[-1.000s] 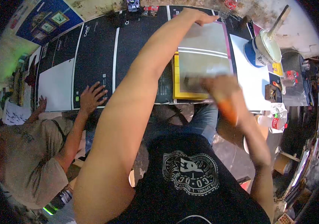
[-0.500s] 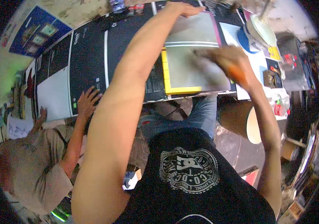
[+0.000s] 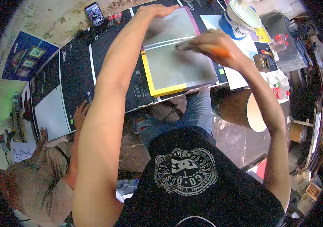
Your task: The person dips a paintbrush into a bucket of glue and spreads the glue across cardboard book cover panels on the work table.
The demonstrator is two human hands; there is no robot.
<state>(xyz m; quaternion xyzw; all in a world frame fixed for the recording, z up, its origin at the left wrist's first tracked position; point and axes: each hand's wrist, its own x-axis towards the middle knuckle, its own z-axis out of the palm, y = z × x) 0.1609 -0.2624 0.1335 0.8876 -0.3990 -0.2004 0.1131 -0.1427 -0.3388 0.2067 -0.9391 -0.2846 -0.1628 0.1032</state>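
Note:
My left hand (image 3: 160,10) rests at the far edge of a translucent grey sheet (image 3: 169,64), its fingers stretched out. Yellow material (image 3: 149,77) shows along the sheet's left and near edges, and a pink strip (image 3: 192,22) runs along its far right side. Over the middle of the sheet, my right hand (image 3: 216,47) is closed around an orange-handled tool (image 3: 219,50). The tool's far end is blurred, so its shape and whether it touches the sheet are unclear.
A blue and white bucket (image 3: 237,26) stands beyond white paper on the right. A phone (image 3: 94,14) lies at the back, bottles (image 3: 280,41) at the right. On the left, a co-worker's hand (image 3: 80,115) rests at the black table's (image 3: 76,72) edge. A brown cylinder (image 3: 235,108) stands below.
The view has shifted, with the table now tilted. My right hand has swept over the sheet, away from its near edge, with the orange-handled tool. My left hand stays at the far edge.

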